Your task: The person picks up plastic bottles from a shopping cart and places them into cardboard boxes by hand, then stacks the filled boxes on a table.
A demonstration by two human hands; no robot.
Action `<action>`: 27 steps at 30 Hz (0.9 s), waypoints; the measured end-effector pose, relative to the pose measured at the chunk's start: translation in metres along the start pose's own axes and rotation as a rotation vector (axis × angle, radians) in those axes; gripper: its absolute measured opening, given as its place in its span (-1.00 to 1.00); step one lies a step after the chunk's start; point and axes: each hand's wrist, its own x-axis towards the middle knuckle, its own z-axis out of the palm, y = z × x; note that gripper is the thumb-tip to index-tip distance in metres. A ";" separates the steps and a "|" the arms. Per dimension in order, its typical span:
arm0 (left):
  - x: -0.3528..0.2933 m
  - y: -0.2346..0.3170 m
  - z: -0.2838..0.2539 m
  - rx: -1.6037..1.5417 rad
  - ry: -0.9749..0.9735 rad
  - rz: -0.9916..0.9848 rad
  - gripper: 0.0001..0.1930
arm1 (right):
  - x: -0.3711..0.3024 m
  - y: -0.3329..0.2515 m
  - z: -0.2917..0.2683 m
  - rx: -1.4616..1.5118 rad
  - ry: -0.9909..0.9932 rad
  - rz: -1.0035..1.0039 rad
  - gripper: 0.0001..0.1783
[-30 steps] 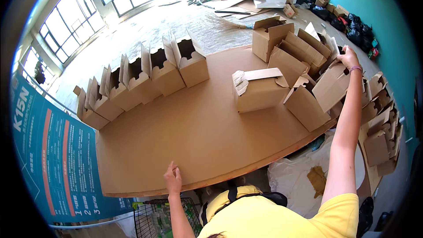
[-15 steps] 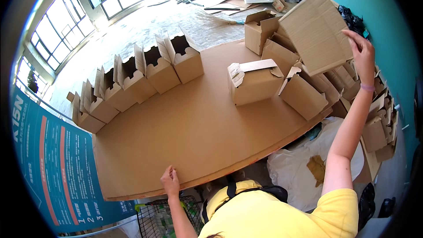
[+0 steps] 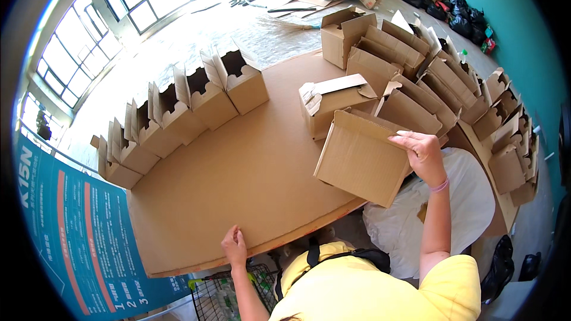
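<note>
My right hand (image 3: 426,159) pinches a cardboard box (image 3: 360,157) by its upper right edge. The box is tilted, with a broad plain side showing, over the right part of the brown cardboard-topped table (image 3: 238,196). Just behind it stands a box with its top flaps folded over (image 3: 324,120), partly covered by the held one. My left hand (image 3: 235,247) is at the table's front edge with its fingers curled in, and nothing shows in them.
Along the left edge runs a row of open-topped boxes (image 3: 215,110). Several more boxes (image 3: 446,80) crowd the right side. White sheeting (image 3: 464,184) lies beside the table at the right, a wire basket (image 3: 217,300) below its front edge. A blue printed banner (image 3: 71,226) hangs at left.
My right hand has brought the box down and nearer, from above the crowded boxes at the right to over the table. The left hand has hardly moved.
</note>
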 end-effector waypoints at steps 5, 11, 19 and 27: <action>0.002 0.007 0.010 -0.011 -0.035 0.018 -0.79 | -0.020 0.006 0.019 -0.125 -0.059 -0.067 -0.70; 0.001 0.042 0.040 0.054 -0.099 0.150 -0.75 | -0.048 0.023 0.047 -0.025 -0.206 -0.070 -0.83; -0.024 0.076 0.097 0.268 -0.188 0.352 -0.55 | 0.084 0.048 0.018 -0.008 0.001 -0.224 -0.84; -0.024 0.086 0.124 0.498 -0.150 0.393 -0.47 | 0.300 0.184 0.114 -0.350 -0.174 -0.029 -0.43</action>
